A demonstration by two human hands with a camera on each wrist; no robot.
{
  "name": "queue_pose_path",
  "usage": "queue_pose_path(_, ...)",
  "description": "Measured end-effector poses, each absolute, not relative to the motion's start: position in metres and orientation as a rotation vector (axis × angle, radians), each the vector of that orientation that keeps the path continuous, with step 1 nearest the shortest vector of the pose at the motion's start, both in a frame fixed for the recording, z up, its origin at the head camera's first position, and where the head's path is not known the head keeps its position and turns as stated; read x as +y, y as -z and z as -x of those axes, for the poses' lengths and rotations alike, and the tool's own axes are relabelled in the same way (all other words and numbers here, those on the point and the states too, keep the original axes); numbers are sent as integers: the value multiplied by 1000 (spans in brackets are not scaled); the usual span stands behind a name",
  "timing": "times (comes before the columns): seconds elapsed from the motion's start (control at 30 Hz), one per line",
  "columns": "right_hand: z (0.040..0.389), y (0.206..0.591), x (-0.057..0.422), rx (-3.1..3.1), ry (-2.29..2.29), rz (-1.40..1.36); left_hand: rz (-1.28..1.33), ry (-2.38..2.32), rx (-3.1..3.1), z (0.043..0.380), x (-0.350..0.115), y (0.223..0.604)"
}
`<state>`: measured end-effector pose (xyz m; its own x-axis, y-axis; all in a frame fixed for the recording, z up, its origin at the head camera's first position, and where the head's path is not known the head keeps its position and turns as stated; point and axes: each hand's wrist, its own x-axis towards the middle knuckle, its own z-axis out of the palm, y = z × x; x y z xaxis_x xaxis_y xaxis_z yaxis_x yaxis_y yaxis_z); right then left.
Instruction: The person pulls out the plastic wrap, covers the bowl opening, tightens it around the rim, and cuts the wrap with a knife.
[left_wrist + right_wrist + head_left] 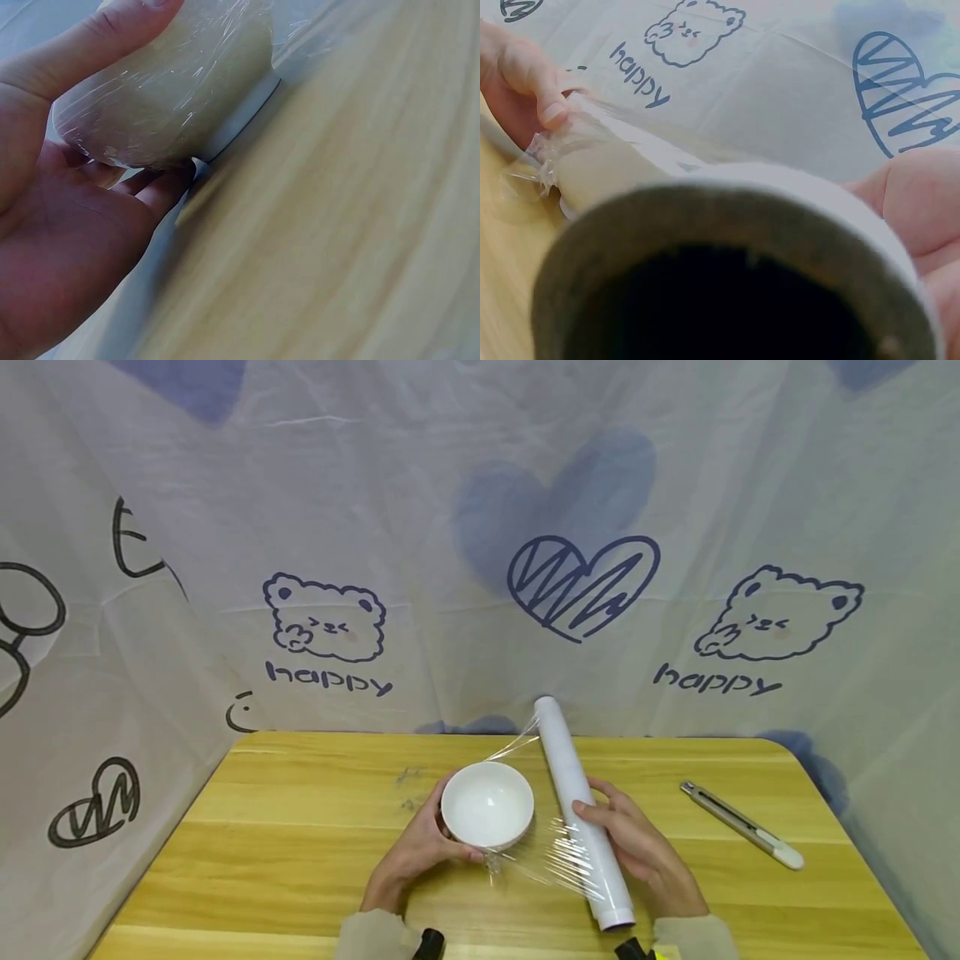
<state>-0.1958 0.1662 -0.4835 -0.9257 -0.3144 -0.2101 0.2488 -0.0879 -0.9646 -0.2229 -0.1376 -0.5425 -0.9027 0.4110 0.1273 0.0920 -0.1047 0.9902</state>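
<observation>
A white bowl (487,806) stands in the middle of the head view. My left hand (420,843) grips its left side, thumb near the front rim and fingers round the back. Wrinkled cling film (187,97) covers the bowl's side in the left wrist view. From the bowl, clear film (566,856) stretches to a long white cling film roll (567,777). My right hand (641,843) holds the roll from the right, thumb on top; its lower fingers are partly hidden. In the right wrist view the open cardboard end of the roll (727,214) fills the foreground.
A utility knife (742,825) lies on the right part of the wooden table (285,835), its white end toward me. Behind the table hangs a pale cloth (435,610) with bear and heart drawings. The roll's far end reaches the table's back edge.
</observation>
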Motion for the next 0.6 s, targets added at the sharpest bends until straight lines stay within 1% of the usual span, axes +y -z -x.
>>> queue_pose_path(0.6, 202, 502, 165, 1853, 2060, -88, -587, -2126, 1920, 224, -138, 545)
